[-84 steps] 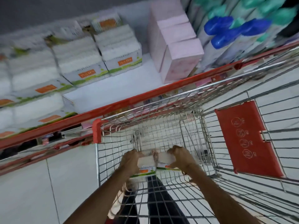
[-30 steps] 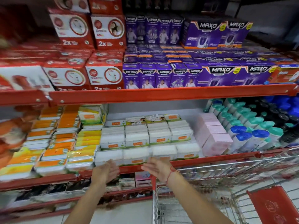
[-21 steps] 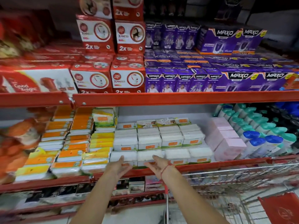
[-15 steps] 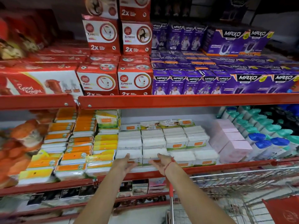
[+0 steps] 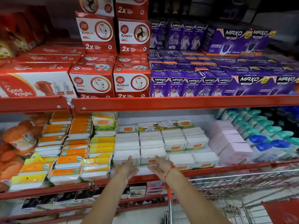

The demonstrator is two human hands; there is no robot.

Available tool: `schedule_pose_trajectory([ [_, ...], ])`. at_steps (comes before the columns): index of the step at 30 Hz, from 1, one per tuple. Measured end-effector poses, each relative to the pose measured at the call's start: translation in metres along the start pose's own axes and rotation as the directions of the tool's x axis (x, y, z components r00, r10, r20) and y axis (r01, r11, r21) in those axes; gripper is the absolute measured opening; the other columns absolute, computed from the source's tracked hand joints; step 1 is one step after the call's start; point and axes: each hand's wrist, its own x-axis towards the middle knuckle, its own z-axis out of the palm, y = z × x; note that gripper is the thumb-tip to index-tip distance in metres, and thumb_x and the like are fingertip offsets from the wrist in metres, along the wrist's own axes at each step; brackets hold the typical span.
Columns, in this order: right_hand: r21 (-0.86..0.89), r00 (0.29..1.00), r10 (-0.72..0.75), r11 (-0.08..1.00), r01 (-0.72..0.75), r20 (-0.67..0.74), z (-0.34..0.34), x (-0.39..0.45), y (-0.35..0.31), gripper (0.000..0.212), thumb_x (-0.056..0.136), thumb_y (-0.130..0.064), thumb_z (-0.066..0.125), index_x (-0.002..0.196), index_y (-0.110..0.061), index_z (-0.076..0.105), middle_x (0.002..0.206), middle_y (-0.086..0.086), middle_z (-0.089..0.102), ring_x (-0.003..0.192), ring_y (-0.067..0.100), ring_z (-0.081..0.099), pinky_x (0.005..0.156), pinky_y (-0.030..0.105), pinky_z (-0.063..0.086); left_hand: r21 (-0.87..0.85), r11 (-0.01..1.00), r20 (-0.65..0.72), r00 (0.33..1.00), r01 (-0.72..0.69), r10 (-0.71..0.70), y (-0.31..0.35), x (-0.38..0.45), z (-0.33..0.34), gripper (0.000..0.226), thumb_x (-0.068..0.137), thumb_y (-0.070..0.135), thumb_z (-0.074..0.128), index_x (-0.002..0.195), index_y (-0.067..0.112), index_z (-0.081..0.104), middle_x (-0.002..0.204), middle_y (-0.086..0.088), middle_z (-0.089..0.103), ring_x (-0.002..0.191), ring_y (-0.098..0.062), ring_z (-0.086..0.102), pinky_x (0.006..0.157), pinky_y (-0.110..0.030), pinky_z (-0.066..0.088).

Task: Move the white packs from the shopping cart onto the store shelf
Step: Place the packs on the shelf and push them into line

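Several white packs point(image 5: 152, 146) with orange and green labels lie in rows on the red-edged store shelf point(image 5: 210, 171). Two of them sit at the front left of the group, just beyond my fingertips. My left hand point(image 5: 127, 168) is open, palm turned inward, its fingertips at the front of the left pack point(image 5: 125, 156). My right hand point(image 5: 161, 167), a red thread on its wrist, is open too, fingertips at the neighbouring pack point(image 5: 152, 155). Neither hand holds anything. The shopping cart point(image 5: 226, 191) shows at the lower right; its inside is mostly out of view.
Orange and yellow packs point(image 5: 72, 151) crowd the shelf to the left, pink boxes point(image 5: 229, 143) and blue- and teal-capped bottles point(image 5: 267, 136) to the right. The shelf above point(image 5: 178, 102) carries red and purple boxes. A lower shelf point(image 5: 113, 196) holds dark items.
Earlier both hands gripped white packs down in the cart. The view then rose to the shelf, and my open hands have moved forward to the front-left packs.
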Motion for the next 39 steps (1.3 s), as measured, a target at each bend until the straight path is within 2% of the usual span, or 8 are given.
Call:
schedule_pose_trajectory([
  [5, 0.000, 0.999, 0.010, 1.000, -0.010, 0.036, -0.046, -0.016, -0.004, 0.054, 0.093, -0.015, 0.058, 0.130, 0.017, 0.035, 0.135, 0.036, 0.044, 0.109, 0.038, 0.059, 0.057, 0.027, 0.062, 0.026, 0.996, 0.120, 0.989, 0.088, -0.090, -0.025, -0.018, 0.036, 0.062, 0.090, 0.026, 0.059, 0.129, -0.016, 0.034, 0.104, -0.035, 0.063, 0.069, -0.030, 0.063, 0.059, -0.033, 0.059],
  [8, -0.001, 1.000, -0.004, 1.000, 0.004, 0.006, -0.088, -0.014, -0.023, 0.047, 0.094, -0.016, 0.057, 0.129, 0.012, 0.042, 0.131, 0.035, 0.049, 0.107, 0.038, 0.060, 0.059, 0.028, 0.062, 0.062, 0.991, 0.171, 0.977, 0.116, -0.125, -0.036, -0.027, 0.071, 0.059, 0.090, 0.025, 0.059, 0.126, -0.016, 0.038, 0.082, -0.027, 0.068, 0.060, -0.026, 0.061, 0.050, -0.032, 0.052],
  [14, 0.045, 0.988, -0.094, 0.994, 0.101, -0.125, -0.160, -0.006, -0.066, 0.041, 0.097, -0.021, 0.052, 0.119, 0.014, 0.048, 0.111, 0.029, 0.058, 0.113, 0.038, 0.056, 0.054, 0.026, 0.061, 0.023, 0.983, 0.278, 0.943, 0.182, -0.181, -0.047, -0.049, 0.136, 0.065, 0.088, 0.029, 0.060, 0.135, -0.007, 0.034, 0.129, -0.039, 0.048, 0.090, -0.039, 0.063, 0.049, -0.028, 0.058],
  [18, 0.090, 0.979, -0.112, 0.988, 0.128, -0.169, -0.178, -0.001, -0.087, 0.032, 0.096, -0.016, 0.052, 0.117, 0.008, 0.047, 0.104, 0.027, 0.056, 0.083, 0.032, 0.060, 0.042, 0.025, 0.058, -0.107, 0.970, 0.267, 0.946, 0.220, -0.184, -0.052, -0.046, 0.163, 0.054, 0.090, 0.020, 0.058, 0.132, -0.006, 0.038, 0.131, -0.039, 0.045, 0.080, -0.036, 0.061, 0.043, -0.033, 0.057],
  [23, 0.043, 0.986, -0.089, 0.994, 0.096, -0.141, -0.172, 0.006, -0.100, 0.035, 0.097, -0.007, 0.049, 0.125, 0.013, 0.042, 0.135, 0.038, 0.043, 0.124, 0.045, 0.048, 0.102, 0.044, 0.047, -0.198, 0.963, 0.176, 0.973, 0.183, -0.149, -0.048, -0.042, 0.174, 0.052, 0.090, 0.016, 0.057, 0.133, -0.006, 0.039, 0.135, -0.033, 0.044, 0.072, -0.035, 0.067, 0.043, -0.034, 0.056],
  [29, 0.035, 0.987, -0.081, 0.996, 0.086, -0.139, -0.161, 0.019, -0.115, 0.017, 0.097, -0.009, 0.050, 0.101, 0.007, 0.050, 0.090, 0.023, 0.059, 0.080, 0.031, 0.060, 0.082, 0.037, 0.058, -0.225, 0.962, 0.139, 0.982, 0.155, -0.125, -0.034, -0.036, 0.183, 0.046, 0.092, 0.014, 0.054, 0.131, -0.007, 0.041, 0.135, -0.032, 0.045, 0.059, -0.032, 0.068, 0.050, -0.040, 0.055],
  [32, 0.035, 0.988, -0.064, 0.997, 0.070, -0.140, -0.160, 0.025, -0.120, 0.024, 0.097, -0.009, 0.049, 0.077, 0.002, 0.049, 0.073, 0.016, 0.053, 0.064, 0.023, 0.052, 0.102, 0.044, 0.048, -0.220, 0.964, 0.107, 0.986, 0.147, -0.125, -0.029, -0.033, 0.187, 0.051, 0.092, 0.016, 0.055, 0.134, -0.006, 0.038, 0.138, -0.030, 0.043, 0.042, -0.027, 0.066, 0.056, -0.041, 0.058],
  [39, -0.063, 0.982, -0.127, 0.991, 0.119, -0.140, -0.164, 0.022, -0.121, 0.020, 0.097, -0.014, 0.051, 0.089, 0.004, 0.052, 0.072, 0.017, 0.055, 0.063, 0.023, 0.054, 0.101, 0.046, 0.048, -0.147, 0.979, 0.149, 0.982, 0.138, -0.116, -0.025, -0.041, 0.184, 0.060, 0.090, 0.023, 0.058, 0.136, -0.006, 0.034, 0.130, -0.032, 0.051, 0.084, -0.034, 0.067, 0.067, -0.036, 0.062],
])
